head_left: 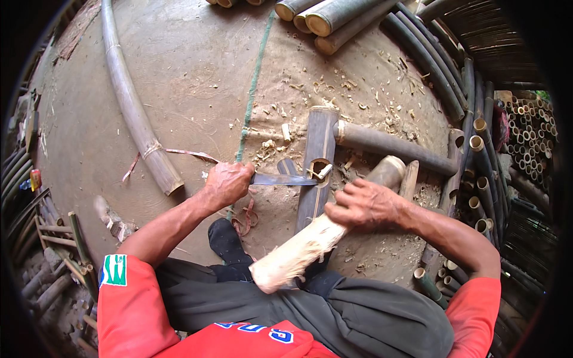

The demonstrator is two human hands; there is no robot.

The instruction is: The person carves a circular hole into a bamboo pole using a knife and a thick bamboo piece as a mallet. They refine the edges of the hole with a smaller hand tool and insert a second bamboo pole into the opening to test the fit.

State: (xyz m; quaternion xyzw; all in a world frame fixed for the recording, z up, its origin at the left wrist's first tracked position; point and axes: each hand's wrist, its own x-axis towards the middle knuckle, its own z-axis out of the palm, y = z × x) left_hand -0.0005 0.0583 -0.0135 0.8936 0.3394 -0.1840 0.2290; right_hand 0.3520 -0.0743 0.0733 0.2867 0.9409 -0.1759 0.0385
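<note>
My left hand (230, 181) is closed round the handle of a knife (280, 179), its broad blade pointing right. The blade's tip end lies at a dark bamboo post (305, 206), beside a hole cut in its wall. A pale curled chip (323, 172) sticks up at that hole. In my right hand (367, 203) is a thick wooden club (304, 250), slanting from upper right to lower left, its lower end pale and splintered. A bamboo crosspiece (394, 145) joins the post near its top and runs right to another bamboo piece with holes (452, 179).
A long bamboo pole (128, 95) lies on the left. Cut bamboo poles (340, 21) are at the top, with more stacked along the right (430, 56). Shavings (382, 101) litter the ground. A reddish tape (191, 153) and a green line (255, 89) cross the floor. My foot (228, 244) is close below.
</note>
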